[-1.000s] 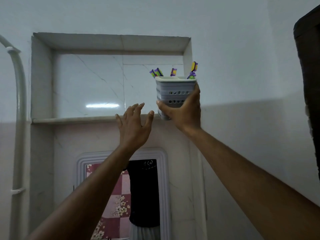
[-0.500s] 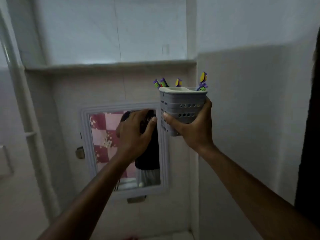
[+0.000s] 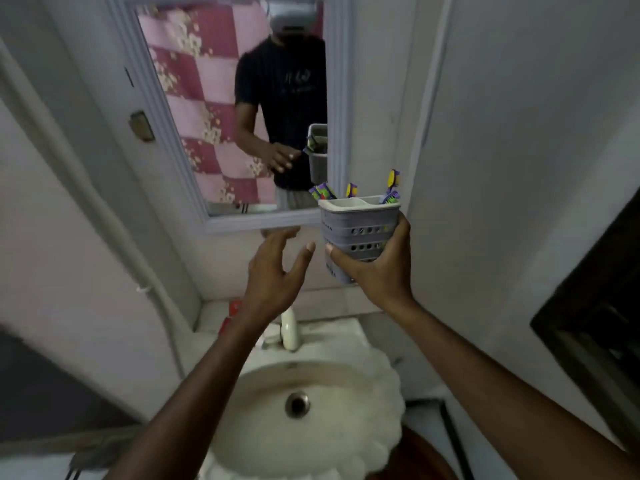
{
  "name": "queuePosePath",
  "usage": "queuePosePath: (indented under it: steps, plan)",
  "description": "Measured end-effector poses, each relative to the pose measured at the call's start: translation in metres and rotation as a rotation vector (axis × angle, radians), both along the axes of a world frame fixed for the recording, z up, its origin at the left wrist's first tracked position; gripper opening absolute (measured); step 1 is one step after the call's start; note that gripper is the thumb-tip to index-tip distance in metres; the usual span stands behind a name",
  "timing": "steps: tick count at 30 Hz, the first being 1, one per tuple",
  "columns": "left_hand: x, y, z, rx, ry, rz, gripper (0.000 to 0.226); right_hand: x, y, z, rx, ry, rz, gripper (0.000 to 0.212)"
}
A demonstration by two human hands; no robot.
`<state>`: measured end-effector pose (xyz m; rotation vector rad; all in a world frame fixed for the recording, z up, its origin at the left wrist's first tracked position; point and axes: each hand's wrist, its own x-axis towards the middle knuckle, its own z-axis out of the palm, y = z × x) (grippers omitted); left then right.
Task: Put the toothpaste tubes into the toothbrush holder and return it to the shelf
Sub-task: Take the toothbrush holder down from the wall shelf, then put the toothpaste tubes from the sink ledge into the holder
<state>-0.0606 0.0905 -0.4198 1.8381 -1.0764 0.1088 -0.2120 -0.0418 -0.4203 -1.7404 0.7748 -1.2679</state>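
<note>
A grey perforated toothbrush holder (image 3: pixel 356 233) with a white rim is held upright in my right hand (image 3: pixel 377 271), which grips it from below and the side. Several colourful toothbrushes (image 3: pixel 391 188) stick out of its top. My left hand (image 3: pixel 277 271) hovers just left of the holder with fingers spread, touching nothing. Red toothpaste tubes (image 3: pixel 232 315), partly hidden behind my left wrist, lie on the ledge left of the tap. The shelf is out of view.
A white scalloped sink (image 3: pixel 346 427) with a drain sits below my arms, its tap (image 3: pixel 289 332) at the back. A framed mirror (image 3: pixel 221 109) hangs on the wall ahead. A dark frame (image 3: pixel 595 327) stands at the right.
The holder has come down from the shelf niche to chest height above the sink. My view has tilted down from the shelf to the mirror and sink. My left hand followed alongside.
</note>
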Motion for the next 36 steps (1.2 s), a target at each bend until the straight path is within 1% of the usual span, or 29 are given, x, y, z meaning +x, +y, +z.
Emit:
queuePosePath:
  steps: [4, 8, 11, 13, 16, 20, 23, 27, 31, 34, 36]
  plan:
    - [-0.005, 0.019, -0.062, 0.067, 0.146, 0.013, 0.047, -0.005, 0.013, -0.065, 0.078, 0.133, -0.035, 0.128]
    - [-0.006, 0.037, -0.109, 0.091, 0.168, 0.057, 0.040, -0.007, 0.027, -0.123, 0.168, 0.287, -0.018, 0.130]
    - [0.002, 0.050, -0.143, 0.091, 0.240, 0.139, 0.038, -0.009, 0.039, -0.152, 0.247, 0.476, -0.015, 0.130]
    - [0.006, 0.060, -0.165, 0.098, 0.296, 0.209, 0.035, -0.011, 0.046, -0.167, 0.284, 0.542, 0.005, 0.132]
    - [0.014, 0.072, -0.198, 0.130, 0.363, 0.258, 0.030, -0.003, 0.051, -0.186, 0.336, 0.594, 0.046, 0.139]
    - [0.030, 0.083, -0.238, 0.241, 0.404, 0.255, 0.028, 0.017, 0.049, -0.201, 0.340, 0.638, 0.041, 0.135]
    - [0.041, 0.088, -0.259, 0.350, 0.371, 0.231, 0.029, 0.032, 0.044, -0.208, 0.325, 0.620, -0.007, 0.133]
    - [0.057, 0.091, -0.274, 0.433, 0.274, 0.216, 0.021, 0.046, 0.042, -0.229, 0.387, 0.543, -0.027, 0.132]
    - [0.077, 0.091, -0.277, 0.537, 0.077, 0.199, 0.033, 0.049, 0.053, -0.244, 0.412, 0.581, 0.020, 0.135]
    - [0.094, 0.086, -0.278, 0.700, -0.042, 0.143, 0.046, 0.047, 0.059, -0.248, 0.418, 0.568, 0.025, 0.141]
    - [0.108, 0.083, -0.281, 0.832, -0.174, 0.080, 0.059, 0.044, 0.060, -0.249, 0.423, 0.545, 0.019, 0.145]
